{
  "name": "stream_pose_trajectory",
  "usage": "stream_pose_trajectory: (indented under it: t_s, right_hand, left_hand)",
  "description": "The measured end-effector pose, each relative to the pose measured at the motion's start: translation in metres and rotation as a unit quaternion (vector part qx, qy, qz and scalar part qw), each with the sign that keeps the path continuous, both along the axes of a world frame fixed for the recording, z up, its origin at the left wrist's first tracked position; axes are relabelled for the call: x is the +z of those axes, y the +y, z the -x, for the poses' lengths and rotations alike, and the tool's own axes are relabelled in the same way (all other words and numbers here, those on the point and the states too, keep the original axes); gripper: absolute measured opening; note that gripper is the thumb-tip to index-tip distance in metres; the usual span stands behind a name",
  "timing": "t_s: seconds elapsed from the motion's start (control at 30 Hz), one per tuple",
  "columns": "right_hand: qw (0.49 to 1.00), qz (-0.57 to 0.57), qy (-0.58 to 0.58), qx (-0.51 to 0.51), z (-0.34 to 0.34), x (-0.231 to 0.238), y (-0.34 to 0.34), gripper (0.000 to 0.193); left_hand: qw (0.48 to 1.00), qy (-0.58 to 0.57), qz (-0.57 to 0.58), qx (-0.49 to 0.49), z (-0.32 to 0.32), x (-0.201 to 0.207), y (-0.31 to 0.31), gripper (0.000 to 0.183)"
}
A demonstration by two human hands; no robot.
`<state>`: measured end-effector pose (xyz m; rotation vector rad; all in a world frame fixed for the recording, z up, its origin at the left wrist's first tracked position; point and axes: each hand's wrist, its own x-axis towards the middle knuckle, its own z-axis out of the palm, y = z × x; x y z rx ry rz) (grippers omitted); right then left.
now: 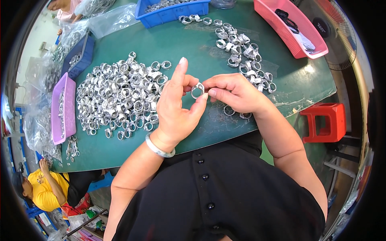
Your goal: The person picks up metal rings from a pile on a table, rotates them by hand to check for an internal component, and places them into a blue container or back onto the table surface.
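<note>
A small silver metal ring (193,91) stands upright in front of me, its round opening facing my view. My left hand (175,100) pinches it between thumb and a bent finger, while another finger points up. At the ring's right edge, the thumb and index finger of my right hand (235,93) close together on it; its other fingers curl inward. Left of my hands lies a big pile of similar rings (116,94). A looser band of rings (237,44) runs along the table's right side, and a lone ring (229,110) lies below my right hand.
The green table (169,44) carries a blue tray (173,18) of metal parts, a pink basket (299,48) with dark-handled scissors, a purple tray (69,108) and a darker blue bin (85,56). A red stool (327,120) stands right. Co-workers (46,190) sit at left.
</note>
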<state>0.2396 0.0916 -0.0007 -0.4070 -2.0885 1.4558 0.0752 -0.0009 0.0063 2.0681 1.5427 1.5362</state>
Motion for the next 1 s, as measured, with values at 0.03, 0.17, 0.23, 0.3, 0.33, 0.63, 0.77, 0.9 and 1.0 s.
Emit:
stream_pose_trajectory:
  t_s: [0.03,0.17,0.23,0.3,0.33,0.63,0.77,0.9,1.0]
  right_hand:
    - [1.000,0.005,-0.001,0.001,0.000,0.001,0.000,0.018]
    - [1.000,-0.004,-0.006,0.011,0.000,0.003,0.001,0.018]
    - [1.000,-0.006,-0.006,0.010,0.000,0.001,0.001,0.019]
    - [1.000,-0.008,-0.006,0.010,0.000,0.001,0.001,0.019]
    - [1.000,-0.010,-0.005,0.008,0.000,0.000,0.001,0.019]
    - [1.000,0.016,-0.007,0.007,0.000,-0.001,0.001,0.020]
    - [0.999,0.030,-0.008,0.010,0.000,0.002,0.000,0.020]
    - [0.999,0.053,-0.012,0.006,0.000,0.004,-0.001,0.020]
    - [0.999,0.050,-0.020,0.004,-0.002,0.009,-0.001,0.019]
  left_hand:
    - [1.000,-0.001,-0.010,0.006,0.000,-0.001,0.001,0.078]
    - [0.999,0.012,-0.008,0.036,-0.001,0.002,-0.004,0.077]
    - [0.999,0.026,-0.031,0.036,-0.001,0.001,-0.003,0.078]
    - [0.997,0.041,-0.054,0.036,-0.001,0.000,-0.003,0.078]
    - [0.997,0.041,-0.063,0.030,-0.001,0.000,-0.003,0.079]
    - [0.995,0.065,-0.051,0.046,0.008,-0.003,-0.005,0.083]
    - [0.996,0.058,-0.026,0.058,0.012,-0.001,-0.007,0.082]
    - [0.997,0.029,-0.016,0.068,0.015,-0.001,-0.010,0.077]
    - [0.997,0.019,0.004,0.073,0.024,0.001,-0.011,0.070]
